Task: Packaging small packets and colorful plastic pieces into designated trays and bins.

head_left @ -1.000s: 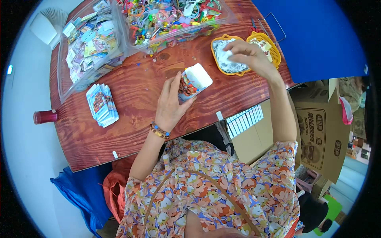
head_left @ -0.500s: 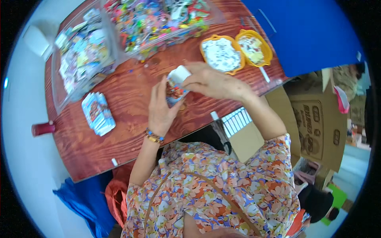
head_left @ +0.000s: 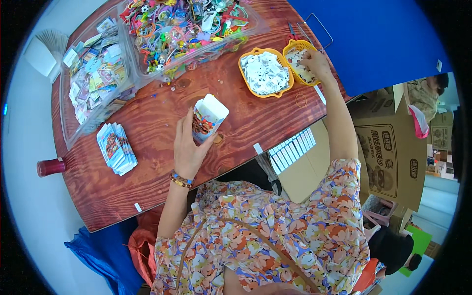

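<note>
My left hand (head_left: 190,147) grips a small printed cardboard box (head_left: 205,120) above the table, thumb on one side and fingers on the other. The box's white end flap stands up at its top. At the far right, my right hand (head_left: 315,64) dips into the smaller yellow basket (head_left: 309,80), its fingers drawn together among small pale pieces. What those fingers hold, if anything, is hidden. Just left of it, a second yellow basket (head_left: 250,89) is filled with small white printed packets (head_left: 266,73). A stack of flat printed boxes (head_left: 117,149) lies on the table's left side.
A clear bin of colourful trinkets (head_left: 187,34) and a clear bin of small cards (head_left: 98,73) stand at the back left. Scissors (head_left: 292,33) lie behind the baskets. A dark red cup (head_left: 51,167) is at the left edge. An open carton (head_left: 300,172) sits below the table's front edge.
My right hand has left the box's flap and moved right into the smaller yellow basket. My left hand still holds the box, shifted slightly left.
</note>
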Motion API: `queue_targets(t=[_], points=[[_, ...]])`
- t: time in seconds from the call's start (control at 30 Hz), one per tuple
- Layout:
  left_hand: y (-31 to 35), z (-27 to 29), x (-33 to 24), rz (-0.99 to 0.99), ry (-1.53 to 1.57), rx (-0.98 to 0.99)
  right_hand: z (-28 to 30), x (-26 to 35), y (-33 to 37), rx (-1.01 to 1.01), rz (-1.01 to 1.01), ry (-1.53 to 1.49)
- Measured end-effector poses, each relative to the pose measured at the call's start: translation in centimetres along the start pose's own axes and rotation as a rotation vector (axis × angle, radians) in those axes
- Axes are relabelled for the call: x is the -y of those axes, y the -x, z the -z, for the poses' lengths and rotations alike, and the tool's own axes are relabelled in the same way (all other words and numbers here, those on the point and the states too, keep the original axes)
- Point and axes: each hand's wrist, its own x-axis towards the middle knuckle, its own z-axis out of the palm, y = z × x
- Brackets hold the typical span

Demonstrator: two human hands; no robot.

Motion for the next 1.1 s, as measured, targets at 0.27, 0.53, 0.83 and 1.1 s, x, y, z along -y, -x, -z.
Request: queue_targets(t=[0.27,0.53,0.83,1.1], points=[[0.3,0.5,0.1,0.021,-0.007,-0.026,2.9,2.9,3.5,-0.154,0.018,-0.376],[0.7,0.5,-0.3,-0.037,-0.068,-0.115,0.1,22.9,17.2,0.040,0.712,-0.296],[2.2,2.7,1.0,0.044,-0.050,-0.247,-1.8,26.3,17.9,0.043,0.926,-0.389],[2.0,2.1,1.1,0.094,0.030,-0.369,-6.4,26.1,21.9,-0.185,0.891,-0.432]])
